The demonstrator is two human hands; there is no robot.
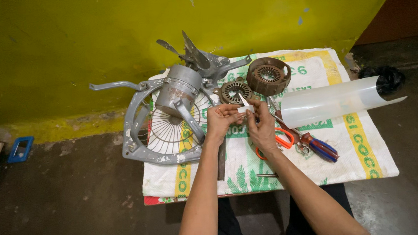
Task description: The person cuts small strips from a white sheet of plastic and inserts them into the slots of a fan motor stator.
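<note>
- At the centre of the frame, the left hand and the right hand met over a small white strip, apparently a slip of thin sheet.
- The left fingers were closed on the strip's near end in a pinch; the right fingers curled shut against its other side, so both hands gripped it together.
- The strip stood just above the knuckles, in front of a small dark stator, and looked folded or creased, though its exact shape was too small to tell.
- By my judgement the step in hand was shaping this slip between the fingertips; a next move would call for a steady pinch and a fine, even bend.
- Upper centre lay a brown motor housing; to the left, a grey fan frame with its wire guard.
- A roll of translucent sheet lay at right.
- Orange-handled scissors and blue-handled pliers lay just right of the right hand on the printed woven sack.
</note>
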